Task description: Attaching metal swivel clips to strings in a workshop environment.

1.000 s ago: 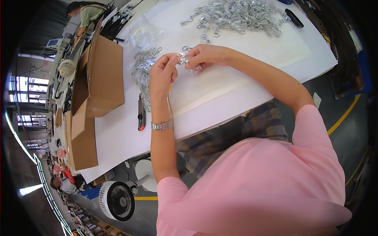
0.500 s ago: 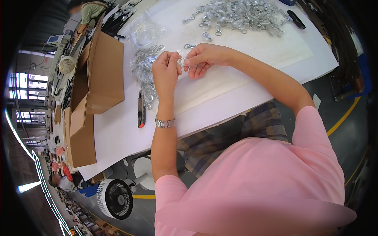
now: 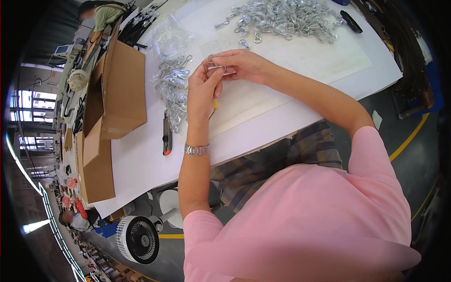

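Over the white table, my left hand (image 3: pixel 204 87) and my right hand (image 3: pixel 242 65) meet with fingertips pinched. Between them are small metal rings, one ring (image 3: pixel 211 58) standing up at the right fingertips and another ring (image 3: pixel 221 68) at the left thumb. Whether the two are linked cannot be made out. Below my left palm a small yellow piece (image 3: pixel 215 104) shows; the rest of it is hidden. Left of my left hand lies a pile of bagged metal hooks with rings (image 3: pixel 171 82). One loose bagged hook (image 3: pixel 243 43) lies beyond my right hand.
A larger heap of bagged metal hooks (image 3: pixel 286 21) covers the table's far side, near a black marker-like object (image 3: pixel 351 21). A box cutter (image 3: pixel 167 134) lies left of my wrist. An open cardboard box (image 3: pixel 124 87) stands on the left. A fan (image 3: pixel 138 239) is below the table edge.
My hands have shifted slightly, and the rings now show at my fingertips instead of a clear bag. The hook lying just beyond my hands is out of sight; the yellow piece has appeared.
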The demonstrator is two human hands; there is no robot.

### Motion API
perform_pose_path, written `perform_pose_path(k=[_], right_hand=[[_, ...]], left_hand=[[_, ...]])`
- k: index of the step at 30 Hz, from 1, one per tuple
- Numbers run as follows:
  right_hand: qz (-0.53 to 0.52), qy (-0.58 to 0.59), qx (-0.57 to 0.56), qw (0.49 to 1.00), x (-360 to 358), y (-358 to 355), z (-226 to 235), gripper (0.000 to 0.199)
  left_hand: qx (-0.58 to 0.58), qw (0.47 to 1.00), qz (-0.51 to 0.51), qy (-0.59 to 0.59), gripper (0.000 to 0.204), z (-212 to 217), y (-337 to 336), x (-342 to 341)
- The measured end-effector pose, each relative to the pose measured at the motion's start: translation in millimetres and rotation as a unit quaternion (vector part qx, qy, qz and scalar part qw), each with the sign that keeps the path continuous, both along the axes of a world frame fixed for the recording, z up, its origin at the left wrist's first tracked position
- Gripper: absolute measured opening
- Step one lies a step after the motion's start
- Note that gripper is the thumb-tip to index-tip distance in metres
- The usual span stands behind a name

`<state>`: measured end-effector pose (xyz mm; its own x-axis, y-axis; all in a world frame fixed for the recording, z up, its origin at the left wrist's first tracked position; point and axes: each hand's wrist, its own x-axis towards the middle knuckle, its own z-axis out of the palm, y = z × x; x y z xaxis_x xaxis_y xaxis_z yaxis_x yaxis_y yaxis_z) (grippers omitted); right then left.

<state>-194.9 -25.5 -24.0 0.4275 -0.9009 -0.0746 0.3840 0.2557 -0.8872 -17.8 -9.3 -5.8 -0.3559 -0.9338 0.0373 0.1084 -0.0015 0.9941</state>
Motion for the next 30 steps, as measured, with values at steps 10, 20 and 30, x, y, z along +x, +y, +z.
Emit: perform_pose_path(k=[10, 20, 30], right_hand=[[-0.005, 0.011, -0.058, 0.998, -1, 7, 11, 0.04], [-0.106, -0.004, 0.001, 0.994, -8, -1, -7, 0.034], [-0.12, -0.021, 0.049, 0.991, -11, 1, -4, 0.034]], left_hand=[[0.085, 0.994, -0.061, 0.037, 0.012, -10, -9, 10], [0.036, 0.996, -0.014, -0.085, 0.016, -2, -5, 8], [0.023, 0.997, 0.061, -0.046, 0.019, 3, -1, 8]])
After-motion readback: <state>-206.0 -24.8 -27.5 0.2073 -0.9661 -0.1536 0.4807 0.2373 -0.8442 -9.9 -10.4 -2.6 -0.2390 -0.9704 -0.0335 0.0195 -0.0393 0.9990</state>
